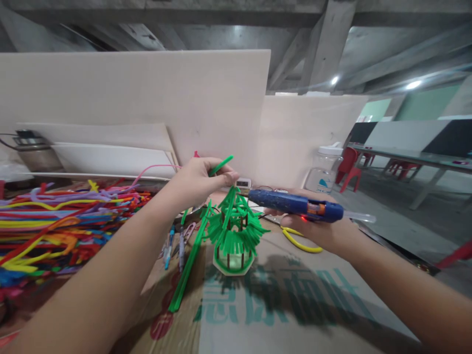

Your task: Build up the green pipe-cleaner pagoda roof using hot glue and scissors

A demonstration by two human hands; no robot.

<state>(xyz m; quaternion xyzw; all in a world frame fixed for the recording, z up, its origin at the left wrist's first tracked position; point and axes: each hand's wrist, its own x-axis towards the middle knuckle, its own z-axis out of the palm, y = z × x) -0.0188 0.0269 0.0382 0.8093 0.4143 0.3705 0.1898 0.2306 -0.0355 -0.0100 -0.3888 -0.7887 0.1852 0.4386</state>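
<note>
A small green pagoda model (238, 241) with tiered fringed roofs and brown posts stands upright on the cardboard. My left hand (210, 174) is closed at its peak, fingers pinching a short green pipe cleaner (223, 164). In my right hand (309, 223) is a blue hot glue gun (295, 204), its nozzle pointing left at the top of the model. A clear glue stick (359, 216) sticks out of the gun's back end. Whether the nozzle touches the model cannot be made out. A bundle of long green pipe cleaners (190, 265) lies left of the model.
Many coloured pipe cleaners (66, 216) are heaped at the left. Pens (169, 248) and yellow-handled scissors (300, 241) lie near the model. A clear bottle (324, 167) stands at the back right, before white boards (184, 98).
</note>
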